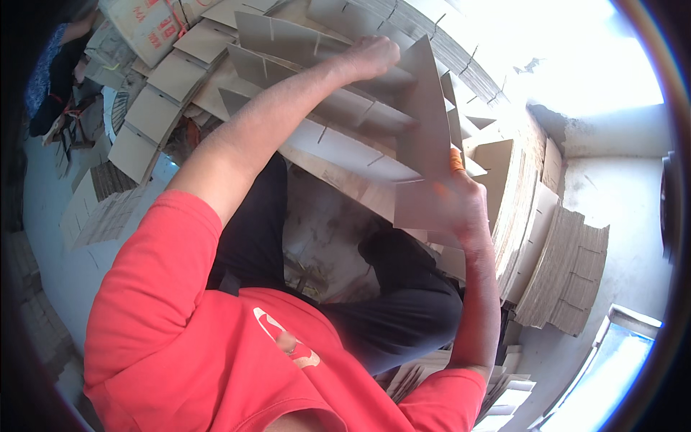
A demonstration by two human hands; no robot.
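Several long slotted cardboard strips (345, 108) stand on edge side by side in front of me. A wide cardboard cross strip (425, 108) stands across their right ends. My left hand (371, 57) is closed at the far strip, just left of the cross strip; its fingertips are partly hidden. My right hand (466, 205) grips the near end of the cross strip, with an orange covering (455, 160) on one finger. Some slots in the long strips show; the joints behind the cross strip are hidden.
Stacks of slotted cardboard (565, 270) stand at the right, with another stack (432, 32) at the back. Flat cardboard pieces (155, 108) overlap at the left, near a printed carton (147, 32). My bent legs (403, 302) are below the work. Part of another person (54, 79) shows far left.
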